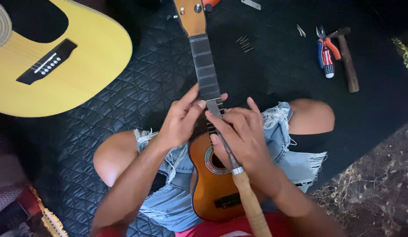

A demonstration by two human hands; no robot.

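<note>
With the left hand (182,120) pinching the small brown wooden ukulele's (213,175) dark fretboard (205,66), the right hand (243,138), gripping the wooden-handled metal file (232,162), needs flat, light strokes.

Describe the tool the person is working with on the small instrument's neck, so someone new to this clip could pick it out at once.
Start at the small brown ukulele lying across the person's lap. The right hand presses a slim metal file onto its fretboard, while the left hand steadies the neck. Unlike the pliers and hammer lying on the dark quilted mat, it has a pale wooden handle pointing toward the person.
</note>
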